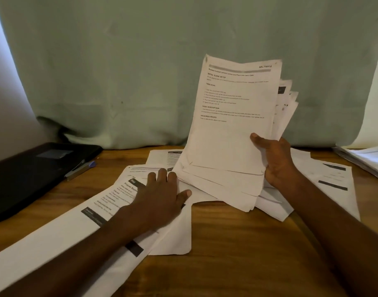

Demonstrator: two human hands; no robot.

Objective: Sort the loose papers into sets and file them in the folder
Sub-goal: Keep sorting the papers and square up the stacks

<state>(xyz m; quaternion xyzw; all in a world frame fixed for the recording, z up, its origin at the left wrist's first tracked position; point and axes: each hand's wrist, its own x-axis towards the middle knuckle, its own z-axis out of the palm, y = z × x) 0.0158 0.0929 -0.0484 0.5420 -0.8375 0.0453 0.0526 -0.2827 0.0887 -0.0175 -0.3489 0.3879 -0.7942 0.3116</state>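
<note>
Presently: sorting under way, filing not begun, by the look of it. Right hand [276,161] grips a fanned, uneven sheaf of white printed paper sheets [231,129], held upright above the brown wooden counter [237,243]. Left hand [160,196], fingers straight, presses flat on loose white printed sheets [111,202] spread on the counter. More scattered sheets [331,179] lie at right. Black flat folder [29,174], shut, sits far left, well apart; no papers visibly in it. Squared sets: none seen.

Top sheet [231,125] of the held stack headed "SECTION 4", headings "TASK GOAL", "TASK DESCRIPTION", "REQUIRED PROPS"
</note>
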